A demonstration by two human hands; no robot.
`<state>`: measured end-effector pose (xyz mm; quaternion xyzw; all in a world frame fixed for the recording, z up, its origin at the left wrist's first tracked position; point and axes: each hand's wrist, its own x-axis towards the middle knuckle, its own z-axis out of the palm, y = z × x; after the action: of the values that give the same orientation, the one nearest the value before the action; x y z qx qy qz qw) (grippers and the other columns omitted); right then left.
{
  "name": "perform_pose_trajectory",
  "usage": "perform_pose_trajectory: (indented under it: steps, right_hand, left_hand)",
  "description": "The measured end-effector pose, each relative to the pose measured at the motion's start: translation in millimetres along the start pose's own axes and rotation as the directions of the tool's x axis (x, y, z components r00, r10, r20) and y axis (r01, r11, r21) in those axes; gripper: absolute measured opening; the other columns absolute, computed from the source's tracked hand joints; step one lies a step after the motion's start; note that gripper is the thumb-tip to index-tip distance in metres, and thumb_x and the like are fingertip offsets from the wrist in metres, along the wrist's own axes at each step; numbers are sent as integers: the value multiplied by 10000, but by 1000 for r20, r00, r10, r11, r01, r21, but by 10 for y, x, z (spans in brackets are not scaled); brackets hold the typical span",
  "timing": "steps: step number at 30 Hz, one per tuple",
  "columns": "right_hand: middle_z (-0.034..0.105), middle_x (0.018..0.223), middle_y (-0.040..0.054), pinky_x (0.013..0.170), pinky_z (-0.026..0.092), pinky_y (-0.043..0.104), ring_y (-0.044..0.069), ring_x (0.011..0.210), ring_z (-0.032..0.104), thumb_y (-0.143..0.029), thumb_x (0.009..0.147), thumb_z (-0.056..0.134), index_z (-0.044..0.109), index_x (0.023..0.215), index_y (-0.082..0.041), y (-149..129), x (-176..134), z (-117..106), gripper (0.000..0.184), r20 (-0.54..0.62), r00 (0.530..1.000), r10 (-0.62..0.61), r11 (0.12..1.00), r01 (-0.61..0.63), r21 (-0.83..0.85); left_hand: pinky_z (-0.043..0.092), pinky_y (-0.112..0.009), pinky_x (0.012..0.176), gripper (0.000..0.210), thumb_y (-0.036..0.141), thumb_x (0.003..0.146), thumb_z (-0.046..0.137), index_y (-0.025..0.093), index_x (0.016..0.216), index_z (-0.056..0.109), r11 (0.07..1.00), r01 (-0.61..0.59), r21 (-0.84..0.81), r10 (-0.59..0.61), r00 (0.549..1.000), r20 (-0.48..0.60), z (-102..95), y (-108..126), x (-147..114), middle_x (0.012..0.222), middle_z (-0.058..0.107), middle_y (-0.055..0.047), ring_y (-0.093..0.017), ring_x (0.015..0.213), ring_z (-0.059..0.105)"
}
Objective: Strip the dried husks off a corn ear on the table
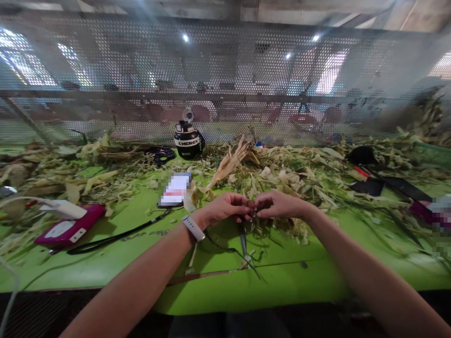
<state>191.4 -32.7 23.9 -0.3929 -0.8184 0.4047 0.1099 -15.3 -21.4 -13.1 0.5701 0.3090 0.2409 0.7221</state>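
My left hand (230,206), with a pale band on its wrist, has its fingers closed around small brownish-green plant material (254,213). Close beside it, my right hand (275,204) pinches at the same material; its exact shape is partly hidden by the fingers. A grey pointed metal tool (243,239) shows just below my left hand; its upper end is hidden, so I cannot tell whether it is held. Thin dark green strands (229,250) lie on the green tabletop (282,295) under my wrists. Behind my hands leans a dry corn husk (230,162).
Stripped leaves and husks (303,164) cover the back and right of the table. A phone (175,188) with a black strap lies left of centre. A magenta power strip (70,230) with a white plug sits further left. A black bottle (188,143) stands before a perforated metal screen (225,70).
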Motion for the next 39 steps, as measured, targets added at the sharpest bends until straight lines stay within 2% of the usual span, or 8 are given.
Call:
perform_pose_trajectory:
  steps: [8, 13, 19, 22, 25, 29, 35, 39]
  right_hand:
    - [588, 723, -11, 615, 404, 221, 108, 657, 515, -241, 705, 591, 647, 818, -139, 122, 46, 35, 162, -28, 1000, 12, 994, -9, 105]
    - [607, 734, -3, 626, 407, 223, 111, 672, 529, -260, 713, 611, 663, 821, -140, 117, 44, 28, 170, -36, 999, -12, 996, 15, 88]
    - [582, 676, -8, 584, 383, 217, 106, 637, 508, -291, 719, 620, 653, 771, -136, 91, 39, 28, 167, -86, 996, 2, 999, 2, 50]
    - [593, 690, -1, 590, 391, 219, 110, 645, 518, -271, 715, 610, 646, 774, -135, 82, 37, 34, 153, -91, 996, 6, 999, -1, 49]
    - [602, 711, 1, 610, 414, 229, 116, 658, 537, -241, 711, 584, 629, 784, -140, 78, 37, 38, 132, -83, 996, 22, 997, -16, 70]
    - [604, 747, 6, 642, 442, 247, 121, 676, 550, -208, 692, 559, 593, 818, -147, 106, 59, 43, 144, -147, 987, 69, 992, -51, 118]
    - [618, 815, 18, 618, 451, 243, 109, 660, 544, -234, 703, 566, 601, 987, -141, 107, 61, 47, 301, -72, 996, 43, 978, -28, 206]
    - [604, 714, -2, 594, 429, 226, 102, 626, 529, -263, 714, 571, 642, 883, -130, 112, 55, 46, 226, -78, 995, 58, 983, -43, 179]
  left_hand:
    - [467, -204, 590, 269, 267, 602, 775, 130, 811, 677, 997, 78, 5, -78, 997, 29, 13, 29, -33, 754, 687, -33, -116, 700, 641]
    - [470, -207, 574, 253, 262, 562, 791, 120, 716, 650, 998, 35, 60, -32, 998, -57, 58, 27, -28, 650, 655, -2, -99, 602, 617]
    - [483, -239, 596, 265, 227, 597, 744, 126, 808, 621, 980, -77, 181, 101, 987, -127, 56, -13, 16, 680, 653, -2, -111, 606, 604]
    - [472, -241, 627, 188, 174, 660, 671, 123, 836, 625, 877, -172, 449, 259, 956, -138, 84, -2, 1, 716, 666, -20, -122, 648, 600]
    - [449, -249, 661, 144, 149, 710, 613, 135, 849, 648, 618, -220, 755, 457, 882, -116, 135, 13, -33, 762, 677, -36, -142, 701, 599]
    - [433, -246, 676, 104, 169, 779, 563, 160, 821, 657, 373, -235, 898, 591, 806, -35, 170, -7, -53, 779, 682, -33, -147, 721, 604]
    - [452, -236, 703, 108, 150, 779, 566, 178, 833, 656, 315, -271, 910, 644, 765, 4, 159, -65, -34, 819, 693, -26, -144, 750, 625]
    - [453, -239, 695, 111, 150, 778, 569, 166, 833, 665, 312, -278, 908, 647, 763, 12, 157, -60, -33, 803, 694, -35, -147, 737, 626]
